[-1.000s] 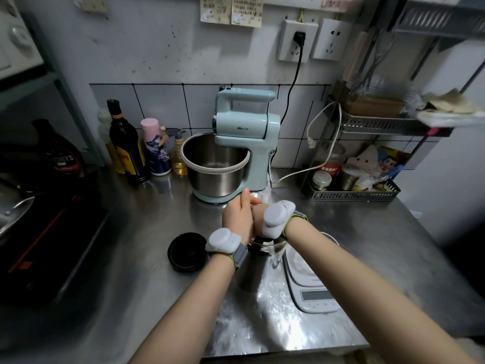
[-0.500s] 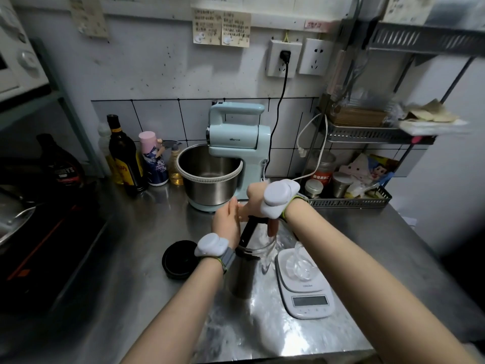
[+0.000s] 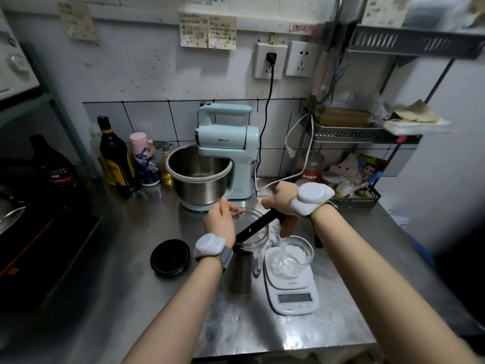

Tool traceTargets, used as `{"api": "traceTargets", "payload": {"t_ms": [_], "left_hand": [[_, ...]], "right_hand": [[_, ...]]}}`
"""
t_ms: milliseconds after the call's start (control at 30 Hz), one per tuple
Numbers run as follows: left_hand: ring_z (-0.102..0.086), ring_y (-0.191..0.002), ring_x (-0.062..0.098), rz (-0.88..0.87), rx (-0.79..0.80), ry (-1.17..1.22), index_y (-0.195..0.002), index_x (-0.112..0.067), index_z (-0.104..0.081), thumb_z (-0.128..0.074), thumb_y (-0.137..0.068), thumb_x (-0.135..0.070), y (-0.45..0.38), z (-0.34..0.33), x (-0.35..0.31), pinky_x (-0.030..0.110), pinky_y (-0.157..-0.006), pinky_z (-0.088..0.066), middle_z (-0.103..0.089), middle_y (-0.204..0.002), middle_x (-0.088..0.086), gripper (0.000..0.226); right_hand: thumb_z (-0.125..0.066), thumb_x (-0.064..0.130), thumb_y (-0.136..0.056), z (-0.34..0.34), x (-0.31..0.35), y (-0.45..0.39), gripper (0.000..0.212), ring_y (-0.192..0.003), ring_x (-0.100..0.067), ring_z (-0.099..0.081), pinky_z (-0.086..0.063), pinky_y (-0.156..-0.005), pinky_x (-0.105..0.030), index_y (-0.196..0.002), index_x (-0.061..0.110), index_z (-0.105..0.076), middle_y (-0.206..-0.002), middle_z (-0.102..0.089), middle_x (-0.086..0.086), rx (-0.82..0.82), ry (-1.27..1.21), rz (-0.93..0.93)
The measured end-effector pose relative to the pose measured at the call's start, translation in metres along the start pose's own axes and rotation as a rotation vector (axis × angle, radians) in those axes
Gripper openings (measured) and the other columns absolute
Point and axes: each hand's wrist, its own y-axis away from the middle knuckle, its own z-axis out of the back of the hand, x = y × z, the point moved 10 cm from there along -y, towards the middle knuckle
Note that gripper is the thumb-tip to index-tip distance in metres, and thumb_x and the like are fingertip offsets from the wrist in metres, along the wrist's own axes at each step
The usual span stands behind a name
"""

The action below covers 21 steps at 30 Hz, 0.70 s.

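**Stainless-steel counter**, lower half of frame. Brushed sheet metal, smeared and dusted white towards the front edge; it served as the work surface.

**Stand mixer**, centre, against the tiled wall. Mint plastic body, head lowered over a round polished **mixing bowl**. It was set back, apparently out of the way.

**Kitchen scale**, right of centre. White, flat, display unreadable. It stood just beside the jar, likely so that portions could be weighed.

**Glass jar**, centre. Clear, cylindrical, wide-mouthed, uncapped. The **left hand** grasped its rim from the left, presumably to steady it.

**Steel cup**, directly below the jar, partly under the left wrist. Matte cylinder; whether it touched the jar could not be told.

**Glass bowl**, on the scale. Clear, round, holding white powder.

**Black lid**, left of the jar. Round, flat, probably laid aside for access.

**Black tool**, long and flat. It slanted into the jar mouth from the **right hand**, which was clenched round its upper end. Its working end was hidden.
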Motion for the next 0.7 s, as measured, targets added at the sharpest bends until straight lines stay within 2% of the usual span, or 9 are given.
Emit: {"api": "traceTargets", "payload": {"t_ms": [67, 133, 233, 300, 333, 433, 500, 600, 700], "left_hand": [[-0.066, -0.06, 0.006, -0.006, -0.007, 0.025, -0.065, -0.015, -0.06, -0.035, -0.099, -0.029, 0.002, -0.003, -0.003, 0.025, -0.074, -0.056, -0.071, -0.073, 0.01, 0.044], [-0.063, -0.055, -0.001, -0.02, -0.026, 0.021, -0.065, -0.014, -0.058, -0.035, -0.1, -0.027, 0.004, -0.004, -0.006, 0.015, -0.067, -0.051, -0.072, -0.075, 0.011, 0.044], [-0.07, -0.072, 0.024, -0.01, -0.022, 0.064, -0.06, -0.018, -0.057, -0.036, -0.099, -0.027, 0.005, -0.009, -0.004, 0.034, -0.08, -0.056, -0.07, -0.07, 0.008, 0.045], [-0.069, -0.075, 0.027, -0.005, -0.019, 0.07, -0.06, -0.017, -0.056, -0.035, -0.099, -0.027, 0.004, -0.009, -0.004, 0.036, -0.083, -0.055, -0.069, -0.07, 0.009, 0.045], [-0.069, -0.075, 0.025, -0.015, -0.023, 0.051, -0.061, -0.017, -0.055, -0.035, -0.1, -0.027, 0.002, -0.007, -0.005, 0.034, -0.084, -0.053, -0.069, -0.072, 0.01, 0.045], [-0.068, -0.075, 0.02, -0.043, -0.048, 0.003, -0.062, -0.016, -0.058, -0.034, -0.1, -0.029, 0.004, -0.005, -0.008, 0.031, -0.084, -0.05, -0.071, -0.077, 0.012, 0.047], [-0.065, -0.069, 0.008, -0.042, -0.063, -0.023, -0.065, -0.013, -0.059, -0.033, -0.1, -0.028, 0.006, -0.003, -0.011, 0.023, -0.081, -0.049, -0.071, -0.079, 0.011, 0.046], [-0.057, -0.052, -0.013, -0.048, -0.066, -0.048, -0.073, -0.006, -0.063, -0.033, -0.1, -0.026, 0.009, -0.003, -0.015, -0.003, -0.059, -0.039, -0.068, -0.075, 0.006, 0.045], [-0.057, -0.051, -0.012, -0.062, -0.063, -0.051, -0.079, 0.0, -0.064, -0.034, -0.1, -0.026, 0.008, -0.004, -0.016, -0.003, -0.055, -0.038, -0.068, -0.075, 0.008, 0.045]], "right_hand": [[-0.054, 0.032, -0.086, -0.001, -0.013, 0.006, 0.038, -0.071, -0.026, -0.057, -0.051, -0.075, -0.038, -0.056, 0.014, -0.041, -0.075, -0.058, -0.011, 0.027, -0.109, -0.021], [-0.052, 0.037, -0.079, 0.001, -0.029, 0.008, 0.035, -0.067, -0.033, -0.067, -0.057, -0.081, -0.048, -0.058, 0.011, -0.045, -0.076, -0.07, -0.017, 0.019, -0.188, -0.041], [-0.047, 0.05, -0.061, 0.008, -0.057, 0.003, 0.042, -0.068, -0.037, -0.07, -0.058, -0.077, -0.044, -0.062, 0.009, -0.051, -0.073, -0.072, -0.021, -0.029, -0.226, -0.083], [-0.049, 0.044, -0.07, 0.011, -0.066, 0.008, 0.034, -0.059, -0.03, -0.068, -0.055, -0.071, -0.034, -0.06, 0.011, -0.047, -0.061, -0.069, -0.014, -0.027, -0.271, -0.11], [-0.05, 0.039, -0.074, 0.011, -0.067, 0.011, 0.031, -0.06, -0.03, -0.068, -0.056, -0.072, -0.036, -0.06, 0.011, -0.047, -0.061, -0.07, -0.014, -0.019, -0.312, -0.116], [-0.053, 0.027, -0.076, 0.007, -0.08, 0.016, 0.028, -0.071, -0.043, -0.07, -0.057, -0.077, -0.055, -0.074, 0.0, -0.053, -0.079, -0.07, -0.028, 0.045, -0.495, -0.152], [-0.053, 0.022, -0.076, 0.001, -0.088, 0.019, 0.036, -0.067, -0.049, -0.069, -0.055, -0.074, -0.062, -0.093, -0.009, -0.051, -0.078, -0.068, -0.036, 0.104, -0.588, -0.187], [-0.052, 0.019, -0.082, -0.002, -0.098, 0.021, 0.03, -0.063, -0.047, -0.068, -0.055, -0.074, -0.06, -0.093, -0.009, -0.049, -0.07, -0.066, -0.033, 0.125, -0.645, -0.21], [-0.052, 0.016, -0.081, -0.003, -0.105, 0.019, 0.027, -0.067, -0.05, -0.068, -0.053, -0.077, -0.063, -0.091, -0.008, -0.048, -0.056, -0.065, -0.029, 0.148, -0.681, -0.208]]}}
